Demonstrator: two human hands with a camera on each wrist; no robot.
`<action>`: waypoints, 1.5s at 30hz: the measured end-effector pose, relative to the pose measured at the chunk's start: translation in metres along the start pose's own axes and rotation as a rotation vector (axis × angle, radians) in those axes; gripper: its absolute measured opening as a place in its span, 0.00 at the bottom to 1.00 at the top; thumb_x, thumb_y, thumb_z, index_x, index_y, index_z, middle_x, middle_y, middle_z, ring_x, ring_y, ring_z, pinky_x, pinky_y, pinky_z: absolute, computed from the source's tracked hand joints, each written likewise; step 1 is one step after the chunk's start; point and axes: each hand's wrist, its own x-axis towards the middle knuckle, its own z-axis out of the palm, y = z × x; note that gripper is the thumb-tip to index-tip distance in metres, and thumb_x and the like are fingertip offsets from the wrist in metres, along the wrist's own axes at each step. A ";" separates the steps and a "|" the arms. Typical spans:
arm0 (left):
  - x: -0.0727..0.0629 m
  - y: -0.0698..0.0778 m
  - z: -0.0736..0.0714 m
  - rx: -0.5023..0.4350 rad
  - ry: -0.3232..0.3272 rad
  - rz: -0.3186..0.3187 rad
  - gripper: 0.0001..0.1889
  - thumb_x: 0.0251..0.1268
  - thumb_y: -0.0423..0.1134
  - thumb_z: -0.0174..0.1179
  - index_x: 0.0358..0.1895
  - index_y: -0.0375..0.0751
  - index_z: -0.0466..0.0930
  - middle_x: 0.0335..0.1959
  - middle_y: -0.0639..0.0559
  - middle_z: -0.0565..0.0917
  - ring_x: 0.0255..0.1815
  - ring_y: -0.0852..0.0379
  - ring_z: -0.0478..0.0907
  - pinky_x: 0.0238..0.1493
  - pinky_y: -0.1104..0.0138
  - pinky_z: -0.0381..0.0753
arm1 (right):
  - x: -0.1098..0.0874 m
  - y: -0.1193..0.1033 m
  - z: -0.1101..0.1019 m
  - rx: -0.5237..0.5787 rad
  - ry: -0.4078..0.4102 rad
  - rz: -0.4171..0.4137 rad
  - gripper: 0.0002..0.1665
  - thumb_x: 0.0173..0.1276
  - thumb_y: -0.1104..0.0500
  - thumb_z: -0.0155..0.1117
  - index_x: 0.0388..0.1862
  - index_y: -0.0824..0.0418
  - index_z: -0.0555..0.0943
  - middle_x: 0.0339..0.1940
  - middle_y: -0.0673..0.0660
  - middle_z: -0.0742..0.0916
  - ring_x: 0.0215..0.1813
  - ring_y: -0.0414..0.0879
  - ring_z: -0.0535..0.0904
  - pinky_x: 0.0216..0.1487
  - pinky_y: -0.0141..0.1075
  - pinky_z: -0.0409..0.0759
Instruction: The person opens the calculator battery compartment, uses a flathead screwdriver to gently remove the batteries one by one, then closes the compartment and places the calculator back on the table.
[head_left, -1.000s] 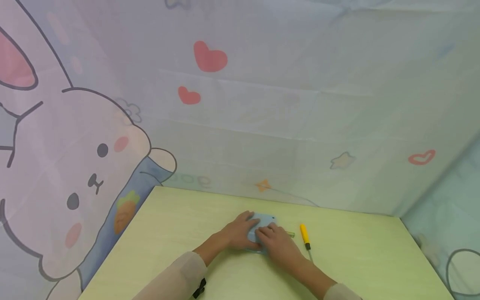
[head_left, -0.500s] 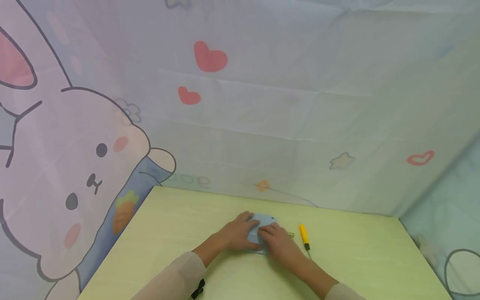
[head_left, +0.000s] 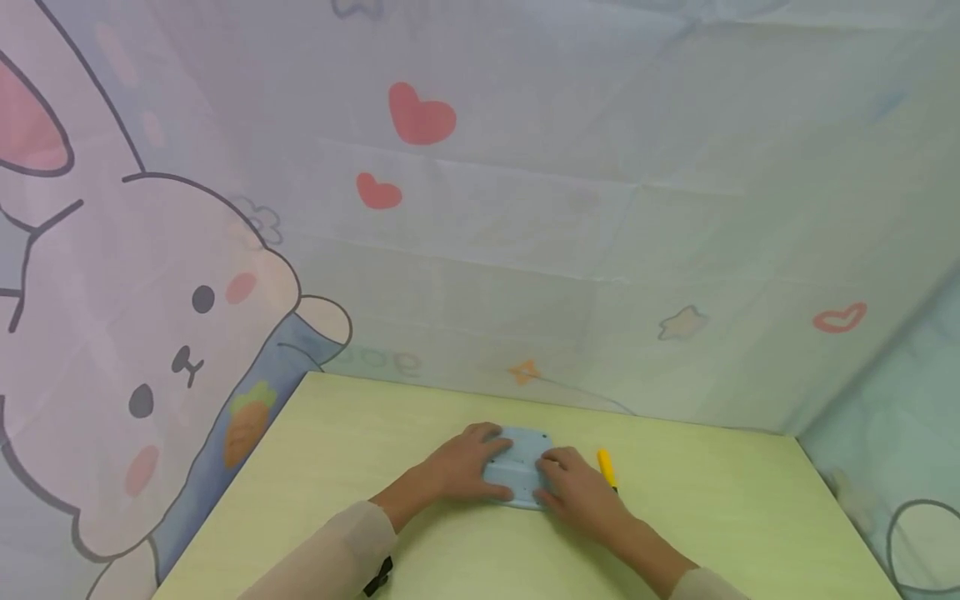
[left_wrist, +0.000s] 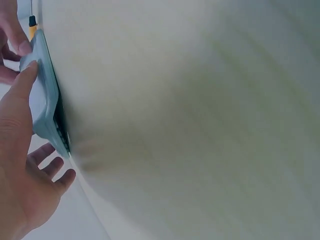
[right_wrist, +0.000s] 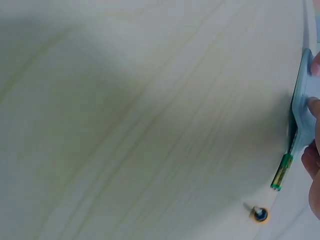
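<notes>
A light-blue plastic device (head_left: pixel 517 468), calculator-like, lies with its stepped, screw-holed back upward on the table. My left hand (head_left: pixel 459 465) holds its left side, thumb along the near part and fingers toward the far corner. In the left wrist view, the thumb presses on the blue back while other fingers spread past the edge. My right hand (head_left: pixel 583 493) grips the right side, fingertips on the back and thumb at the near corner. A green-and-gold battery (right_wrist: pixel 281 172) shows beside the device in the right wrist view; the right hand hides it from the head view.
A yellow-handled screwdriver (head_left: pixel 606 468) lies right of the right hand, its shaft hidden behind that hand. Near the left sleeve is a small black object (head_left: pixel 379 577). The pale table (head_left: pixel 720 500) meets a printed cloth backdrop (head_left: pixel 480 250) at its far edge.
My right hand has slid from the middle of the blue back to its right side, covering the battery and part of the screwdriver. My left hand has shifted slightly left, baring more of the back.
</notes>
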 end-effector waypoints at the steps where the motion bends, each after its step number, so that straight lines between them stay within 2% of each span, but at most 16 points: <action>1: -0.002 -0.002 -0.001 0.000 -0.001 0.004 0.46 0.64 0.72 0.67 0.79 0.49 0.71 0.80 0.43 0.66 0.79 0.43 0.65 0.73 0.51 0.73 | -0.002 0.001 0.000 0.007 -0.006 0.014 0.26 0.68 0.51 0.79 0.59 0.64 0.86 0.59 0.58 0.85 0.62 0.53 0.80 0.60 0.45 0.84; 8: -0.013 -0.008 -0.010 0.007 -0.026 0.020 0.45 0.61 0.65 0.74 0.77 0.45 0.73 0.78 0.43 0.69 0.76 0.45 0.71 0.72 0.55 0.76 | -0.010 0.006 -0.002 0.043 -0.067 0.086 0.31 0.68 0.48 0.78 0.64 0.63 0.83 0.61 0.58 0.85 0.63 0.53 0.80 0.65 0.47 0.82; 15: -0.018 -0.012 -0.014 0.045 -0.068 0.008 0.45 0.62 0.62 0.75 0.78 0.45 0.72 0.79 0.44 0.70 0.78 0.46 0.68 0.74 0.54 0.73 | -0.017 0.004 -0.005 0.075 -0.064 0.110 0.34 0.67 0.50 0.79 0.67 0.63 0.81 0.60 0.58 0.87 0.60 0.53 0.83 0.61 0.49 0.84; 23: -0.021 -0.017 -0.014 0.004 -0.096 -0.013 0.45 0.62 0.62 0.75 0.79 0.47 0.70 0.80 0.44 0.69 0.79 0.44 0.68 0.75 0.51 0.72 | -0.020 0.001 -0.008 0.096 -0.066 0.123 0.36 0.65 0.53 0.81 0.67 0.66 0.79 0.58 0.61 0.88 0.56 0.54 0.85 0.56 0.49 0.86; 37: -0.025 -0.020 -0.012 -0.036 -0.086 -0.007 0.44 0.63 0.58 0.74 0.79 0.47 0.70 0.77 0.44 0.73 0.77 0.45 0.70 0.73 0.50 0.74 | -0.018 0.000 -0.006 0.100 -0.109 0.165 0.37 0.65 0.52 0.81 0.66 0.71 0.79 0.58 0.67 0.88 0.59 0.62 0.85 0.61 0.53 0.84; 45: -0.027 -0.023 -0.007 -0.005 -0.066 0.008 0.44 0.64 0.61 0.72 0.80 0.47 0.69 0.78 0.45 0.73 0.77 0.46 0.70 0.74 0.52 0.73 | -0.019 -0.003 -0.007 0.112 -0.095 0.166 0.36 0.65 0.53 0.81 0.65 0.72 0.79 0.59 0.68 0.88 0.60 0.63 0.85 0.62 0.54 0.83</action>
